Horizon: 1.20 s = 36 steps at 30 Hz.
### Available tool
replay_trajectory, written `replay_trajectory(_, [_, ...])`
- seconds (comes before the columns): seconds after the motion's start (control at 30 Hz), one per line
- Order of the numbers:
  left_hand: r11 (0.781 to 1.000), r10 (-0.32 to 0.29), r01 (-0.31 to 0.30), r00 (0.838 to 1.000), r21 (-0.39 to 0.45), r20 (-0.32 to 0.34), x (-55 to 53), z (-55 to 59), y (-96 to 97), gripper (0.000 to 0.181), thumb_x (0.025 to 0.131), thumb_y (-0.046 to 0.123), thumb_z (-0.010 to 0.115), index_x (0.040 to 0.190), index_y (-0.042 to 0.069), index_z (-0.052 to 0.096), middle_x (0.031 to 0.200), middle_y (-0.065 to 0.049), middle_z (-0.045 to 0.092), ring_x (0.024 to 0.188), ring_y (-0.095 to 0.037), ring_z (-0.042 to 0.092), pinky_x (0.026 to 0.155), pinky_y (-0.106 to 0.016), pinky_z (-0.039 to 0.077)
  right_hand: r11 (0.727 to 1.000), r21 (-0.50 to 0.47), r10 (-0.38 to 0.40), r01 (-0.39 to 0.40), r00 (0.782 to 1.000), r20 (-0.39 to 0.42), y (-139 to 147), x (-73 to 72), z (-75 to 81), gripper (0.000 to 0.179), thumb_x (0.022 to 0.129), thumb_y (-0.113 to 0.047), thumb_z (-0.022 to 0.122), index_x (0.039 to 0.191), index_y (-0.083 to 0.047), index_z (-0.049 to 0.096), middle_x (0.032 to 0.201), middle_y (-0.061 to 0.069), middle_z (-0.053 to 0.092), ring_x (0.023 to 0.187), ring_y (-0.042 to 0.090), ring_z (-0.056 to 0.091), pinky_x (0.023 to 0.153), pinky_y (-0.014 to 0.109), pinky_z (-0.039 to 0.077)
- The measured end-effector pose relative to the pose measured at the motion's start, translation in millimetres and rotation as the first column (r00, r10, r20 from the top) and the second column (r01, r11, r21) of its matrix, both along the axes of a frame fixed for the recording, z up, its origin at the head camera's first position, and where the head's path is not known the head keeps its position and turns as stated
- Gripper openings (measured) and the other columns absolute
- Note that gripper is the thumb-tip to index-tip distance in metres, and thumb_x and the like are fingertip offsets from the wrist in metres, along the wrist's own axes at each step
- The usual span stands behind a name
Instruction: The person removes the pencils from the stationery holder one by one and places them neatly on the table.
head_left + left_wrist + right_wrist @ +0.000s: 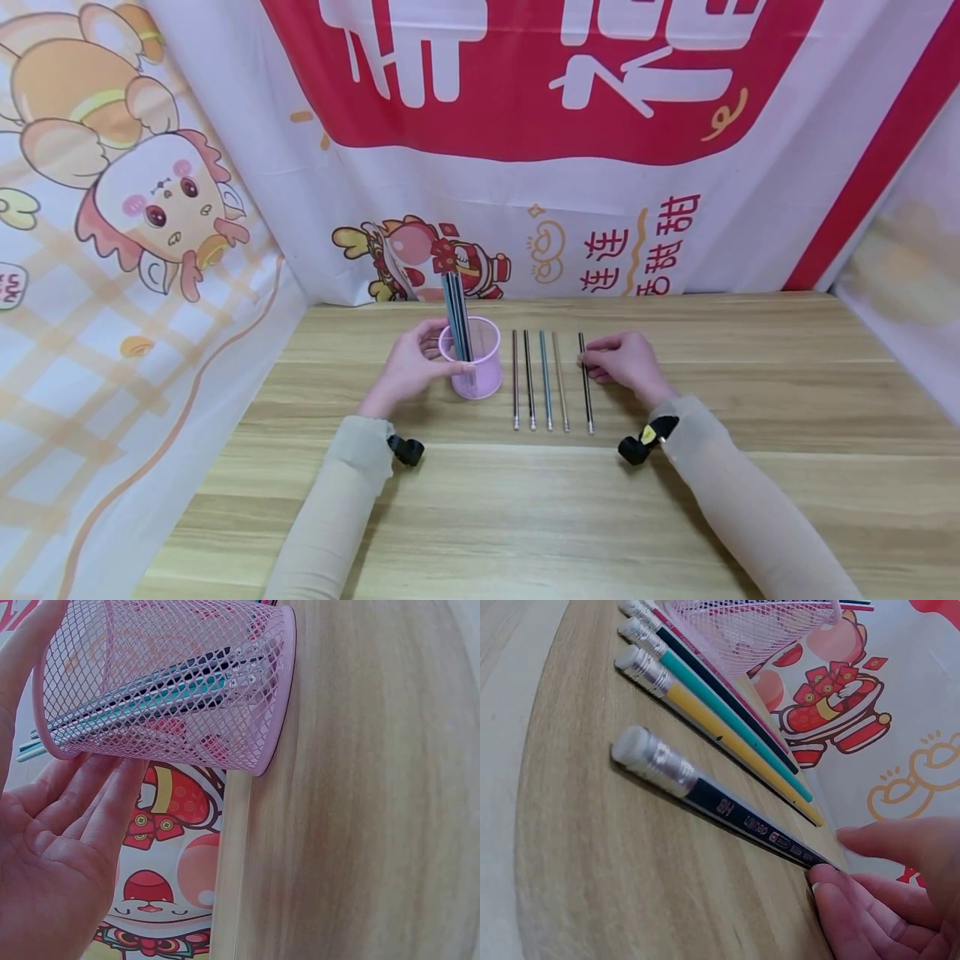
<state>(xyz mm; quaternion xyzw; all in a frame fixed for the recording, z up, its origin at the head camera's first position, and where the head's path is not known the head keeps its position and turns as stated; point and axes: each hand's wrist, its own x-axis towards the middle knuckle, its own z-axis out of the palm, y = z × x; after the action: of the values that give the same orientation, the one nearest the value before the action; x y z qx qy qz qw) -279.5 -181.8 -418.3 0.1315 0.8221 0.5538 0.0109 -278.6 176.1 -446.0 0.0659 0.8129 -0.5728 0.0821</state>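
My left hand (416, 358): gripping round pink wire-mesh cup (487, 381), dark pencils (456, 312) inside, far on wooden table (510, 517). My right hand (626, 362): touching far end of black white-erasered pencil (587, 396), right; whether gripped, I cannot tell. Between: four parallel coloured pencils (546, 383).

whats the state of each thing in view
cup: upright
cup pencils: leaning inside, eraser ends down
red pencil: lying flat
left black pencil: lying flat
green pencil: lying flat
yellow pencil: lying flat
right black pencil: lying, touched
left hand: grips cup
right hand: touches right black pencil
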Motion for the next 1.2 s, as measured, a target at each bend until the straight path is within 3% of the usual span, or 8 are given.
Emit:
replay_trajectory(0.27, [1.000, -0.008, 0.008, 1.000, 0.028, -0.005, 0.0, -2.3, 0.7, 0.081, 0.070, 0.021, 0.096, 0.138, 0.007, 0.055, 0.129, -0.007, 0.063, 0.117, -0.023, 0.062, 0.104, -0.036, 0.049, 0.994, -0.102, -0.043, 0.038, 0.998, -0.045, 3.9, -0.5, 5.1, 0.043, 0.096, -0.022, 0.073, 0.128, 0.005, 0.064, 0.111, 0.024, 0.070, 0.088, 0.029, 0.073, 0.077, 0.034, 0.062])
replay_trajectory(0.6, [0.999, -0.008, 0.008, 1.000, 0.038, -0.006, -0.3, -2.7, 0.9, 0.080, 0.071, 0.019, 0.096, 0.138, 0.007, 0.055, 0.129, -0.007, 0.063, 0.117, -0.023, 0.062, 0.104, -0.036, 0.049, 0.985, -0.163, -0.072, 0.054, 0.991, -0.111, 2.7, 3.0, 36.1, 0.054, 0.093, -0.034, 0.077, 0.133, -0.001, 0.063, 0.129, 0.017, 0.065, 0.106, 0.027, 0.069, 0.086, 0.029, 0.059])
replay_trajectory(0.73, [0.999, -0.008, 0.008, 1.000, 0.033, -0.004, -0.5, -2.5, 1.2, 0.081, 0.071, 0.020, 0.096, 0.139, 0.007, 0.055, 0.129, -0.007, 0.063, 0.117, -0.023, 0.062, 0.104, -0.036, 0.050, 0.991, -0.126, -0.052, 0.033, 0.988, -0.147, -1.1, 6.1, 47.3, 0.056, 0.094, -0.037, 0.076, 0.135, -0.002, 0.062, 0.130, 0.016, 0.065, 0.107, 0.025, 0.069, 0.089, 0.028, 0.058])
replay_trajectory(1.0, [1.000, -0.010, 0.010, 1.000, 0.023, 0.004, -0.4, -2.0, 0.4, 0.083, 0.071, 0.022, 0.096, 0.140, 0.006, 0.053, 0.131, -0.008, 0.062, 0.119, -0.024, 0.061, 0.104, -0.035, 0.049, 0.979, -0.203, -0.017, -0.028, 0.976, -0.216, -17.6, 9.1, 62.1, 0.054, 0.093, -0.031, 0.078, 0.134, 0.001, 0.063, 0.129, 0.017, 0.066, 0.108, 0.025, 0.069, 0.094, 0.033, 0.056])
replay_trajectory(1.2, [1.000, -0.010, 0.010, 1.000, 0.016, 0.005, 0.4, -1.3, -0.1, 0.085, 0.070, 0.024, 0.096, 0.141, 0.007, 0.053, 0.132, -0.008, 0.061, 0.119, -0.023, 0.061, 0.104, -0.034, 0.049, 0.978, -0.202, -0.001, -0.046, 0.973, -0.229, -32.6, 9.0, 68.9, 0.052, 0.091, -0.032, 0.079, 0.131, -0.002, 0.065, 0.125, 0.014, 0.069, 0.107, 0.024, 0.069, 0.093, 0.032, 0.057])
